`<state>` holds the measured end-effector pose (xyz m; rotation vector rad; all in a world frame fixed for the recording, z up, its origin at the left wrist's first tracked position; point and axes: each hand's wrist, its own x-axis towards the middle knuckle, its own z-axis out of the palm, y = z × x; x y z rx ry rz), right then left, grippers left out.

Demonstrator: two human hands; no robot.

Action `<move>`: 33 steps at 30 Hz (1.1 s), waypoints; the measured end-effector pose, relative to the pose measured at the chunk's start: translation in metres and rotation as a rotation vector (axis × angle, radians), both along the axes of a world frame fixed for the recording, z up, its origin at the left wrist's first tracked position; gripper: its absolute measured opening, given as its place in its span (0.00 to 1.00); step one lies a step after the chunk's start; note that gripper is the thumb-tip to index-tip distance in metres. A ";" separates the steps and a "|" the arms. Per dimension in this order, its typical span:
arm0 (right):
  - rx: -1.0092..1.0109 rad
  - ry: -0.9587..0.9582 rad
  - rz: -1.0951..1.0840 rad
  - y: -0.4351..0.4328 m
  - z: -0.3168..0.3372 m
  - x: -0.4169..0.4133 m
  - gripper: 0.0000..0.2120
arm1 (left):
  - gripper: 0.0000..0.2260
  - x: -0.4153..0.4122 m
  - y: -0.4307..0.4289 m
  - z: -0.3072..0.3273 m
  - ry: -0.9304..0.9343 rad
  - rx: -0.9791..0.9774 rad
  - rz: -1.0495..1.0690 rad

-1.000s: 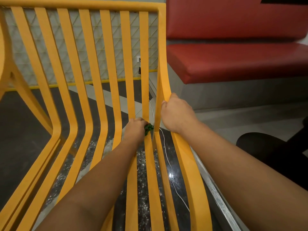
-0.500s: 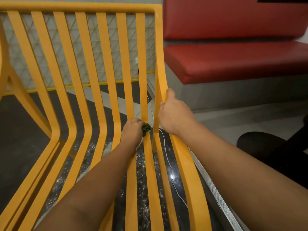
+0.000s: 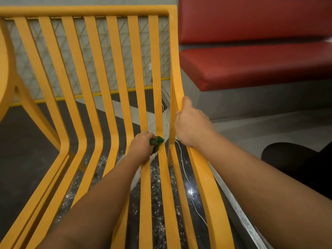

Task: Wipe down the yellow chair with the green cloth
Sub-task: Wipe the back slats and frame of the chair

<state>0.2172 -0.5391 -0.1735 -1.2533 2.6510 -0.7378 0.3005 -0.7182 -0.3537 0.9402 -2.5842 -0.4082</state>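
The yellow chair [image 3: 115, 72] fills the view, its slats running from the top rail down through a bend into the seat. My left hand [image 3: 142, 148] grips a bunched green cloth [image 3: 156, 142] and presses it on a slat at the bend, near the right side. Only a small part of the cloth shows past my fingers. My right hand [image 3: 192, 124] grips the chair's right edge rail just above the bend, thumb pointing up along it.
A red padded bench [image 3: 255, 67] stands to the right behind the chair. A white cable [image 3: 186, 178] runs over the dark speckled floor under the slats. A dark round object [image 3: 294, 162] lies at the right. Another yellow chair part [image 3: 10, 83] is at the left.
My right hand has slid a little higher up the edge rail. My left hand stays with the cloth at the bend of the slats. The view has tilted up slightly.
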 end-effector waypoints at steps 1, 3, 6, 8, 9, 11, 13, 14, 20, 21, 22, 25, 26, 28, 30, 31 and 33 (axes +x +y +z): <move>-0.002 -0.002 0.002 0.001 -0.001 0.000 0.25 | 0.11 0.006 0.001 0.000 0.000 0.026 -0.001; -0.015 -0.003 0.005 0.000 0.000 0.000 0.25 | 0.09 0.017 0.000 0.000 0.033 0.085 0.030; -0.011 -0.007 0.004 0.000 0.001 -0.001 0.26 | 0.08 0.030 -0.003 0.003 0.024 0.129 0.147; -0.001 -0.004 0.003 0.001 0.001 -0.001 0.27 | 0.12 0.034 -0.008 0.004 -0.050 0.046 0.214; 0.003 -0.002 0.005 0.001 0.002 0.000 0.27 | 0.13 0.035 -0.012 0.004 -0.055 0.008 0.229; 0.009 0.000 0.006 0.002 0.002 0.000 0.27 | 0.14 0.033 -0.020 0.005 -0.038 -0.037 0.199; 0.009 -0.003 0.009 0.001 0.002 0.000 0.28 | 0.14 0.030 -0.027 0.008 -0.033 -0.112 0.139; 0.010 -0.005 0.010 0.001 0.002 0.000 0.28 | 0.14 0.029 -0.030 0.010 -0.034 -0.155 0.117; -0.007 -0.011 0.010 0.000 0.000 -0.001 0.26 | 0.13 0.030 -0.031 0.008 0.027 -0.357 0.077; -0.007 -0.010 0.008 0.000 0.000 -0.001 0.25 | 0.12 0.030 -0.028 0.003 0.027 -0.355 0.083; -0.006 -0.008 0.006 0.000 -0.001 0.000 0.25 | 0.11 0.029 -0.025 -0.001 0.020 -0.355 0.081; -0.009 -0.003 0.006 0.000 -0.001 0.000 0.24 | 0.09 0.026 -0.027 0.002 -0.037 -0.425 0.008; -0.009 -0.004 0.006 0.000 -0.001 0.000 0.24 | 0.09 0.023 -0.031 0.010 -0.052 -0.468 -0.017; -0.003 -0.001 0.005 0.000 -0.001 0.000 0.25 | 0.09 0.015 -0.037 0.032 -0.021 -0.540 -0.009; 0.000 0.001 0.005 0.000 -0.002 -0.001 0.25 | 0.07 0.003 -0.043 0.055 0.091 -0.572 0.064; -0.002 0.001 0.004 0.000 -0.002 -0.001 0.25 | 0.06 -0.002 -0.046 0.062 0.151 -0.580 0.096; -0.007 0.004 0.004 0.000 -0.002 -0.002 0.25 | 0.04 -0.007 -0.049 0.064 0.228 -0.585 0.107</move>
